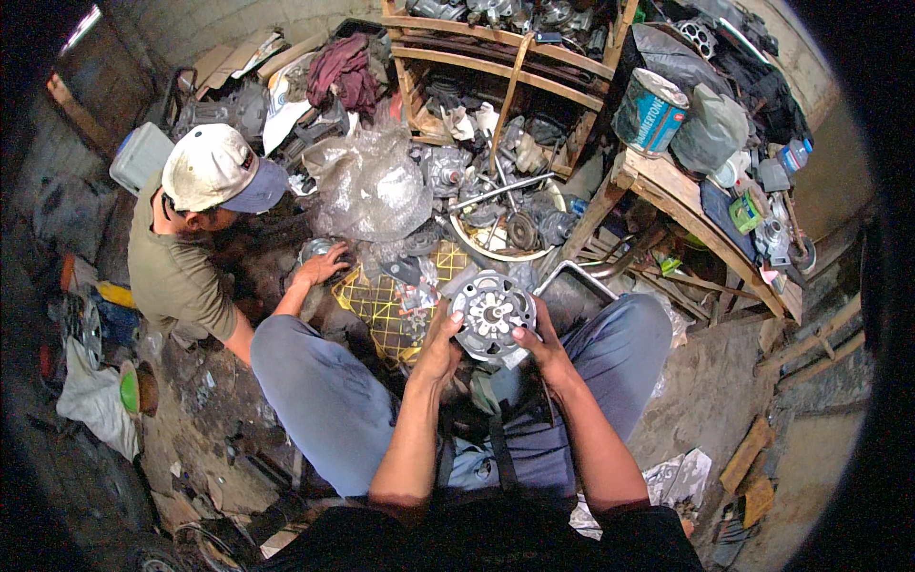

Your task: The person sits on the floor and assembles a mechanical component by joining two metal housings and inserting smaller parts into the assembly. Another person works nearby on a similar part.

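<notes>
Between both palms, above my lap, I hold a round silver metal machine part (pixel 493 315) with spoke-like arms around a central hub and holes near its rim. My left hand (pixel 437 351) grips its left side, thumb on the edge. On the opposite side my right hand (pixel 547 345) is closed around the lower right rim, with the thumb on the face. The fingers behind the part are hidden. Just beyond it, a yellow grid-patterned piece (pixel 367 310) lies on the floor with small metal and plastic bits (pixel 416 297) on it.
At left a person in a cap (pixel 212 167) crouches, one hand (pixel 322 267) by a round metal part. Clear plastic wrap (pixel 372 186) lies ahead beside a basin (pixel 505 255) of metal parts. A wooden shelf (pixel 505 81) stands behind; a wooden bench (pixel 710 224) with a paint can (pixel 650 112) is right.
</notes>
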`<state>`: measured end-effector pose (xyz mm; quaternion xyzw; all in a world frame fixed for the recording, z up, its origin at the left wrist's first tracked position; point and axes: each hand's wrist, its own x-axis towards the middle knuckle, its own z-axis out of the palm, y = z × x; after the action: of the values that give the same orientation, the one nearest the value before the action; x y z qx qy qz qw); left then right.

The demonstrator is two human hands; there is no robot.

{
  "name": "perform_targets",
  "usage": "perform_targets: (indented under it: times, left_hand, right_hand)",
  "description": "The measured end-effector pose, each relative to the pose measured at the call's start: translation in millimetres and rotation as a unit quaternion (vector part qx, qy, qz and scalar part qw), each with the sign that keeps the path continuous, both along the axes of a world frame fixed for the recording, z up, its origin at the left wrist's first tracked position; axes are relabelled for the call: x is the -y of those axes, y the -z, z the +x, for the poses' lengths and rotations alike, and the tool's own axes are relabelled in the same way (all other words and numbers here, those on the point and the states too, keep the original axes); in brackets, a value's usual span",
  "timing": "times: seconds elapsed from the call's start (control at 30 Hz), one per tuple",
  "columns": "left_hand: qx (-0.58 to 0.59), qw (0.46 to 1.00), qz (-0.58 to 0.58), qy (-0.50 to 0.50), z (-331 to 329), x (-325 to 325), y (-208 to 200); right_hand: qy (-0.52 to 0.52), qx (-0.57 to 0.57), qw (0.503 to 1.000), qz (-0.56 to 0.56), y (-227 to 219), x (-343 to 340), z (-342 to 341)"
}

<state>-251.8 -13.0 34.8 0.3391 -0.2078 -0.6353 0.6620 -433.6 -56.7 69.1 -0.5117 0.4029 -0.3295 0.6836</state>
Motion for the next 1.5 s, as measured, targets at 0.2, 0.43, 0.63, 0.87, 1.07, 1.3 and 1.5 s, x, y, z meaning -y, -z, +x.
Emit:
perform_targets:
  times: [0.2, 0.43, 0.63, 0.87, 1.07, 1.3, 1.5]
  left_hand:
    - [-0.018, 1.000, 0.003, 0.006, 2.1, -3.6, 8.9]
    - [-0.036, 0.998, -0.031, 0.034, 5.4, -4.8, 3.5]
    - [-0.026, 0.999, -0.035, 0.024, 4.1, -5.3, 0.0]
    - [-0.021, 0.999, -0.047, 0.014, 1.2, -0.2, 7.0]
    - [-0.064, 0.997, -0.022, 0.027, -13.2, 6.7, 9.5]
    - [0.068, 0.997, -0.016, -0.016, -31.5, 20.1, 14.5]
    - [0.212, 0.975, -0.022, -0.060, -36.8, 31.2, 52.8]
  right_hand:
    - [0.005, -0.012, 1.000, 0.004, -1.7, 1.0, -0.9]
    - [-0.006, -0.024, 0.999, -0.029, -2.7, -0.4, -1.2]
    - [-0.005, 0.001, 1.000, -0.013, -3.8, -1.5, -1.6]
    - [0.023, -0.006, 1.000, -0.006, 2.7, -0.6, -0.6]
    - [0.070, -0.001, 0.997, 0.046, 11.2, 1.1, -8.8]
    - [0.093, -0.001, 0.993, 0.072, 14.2, 2.6, -26.1]
    - [0.084, 0.015, 0.996, -0.026, 14.7, 3.4, -35.4]
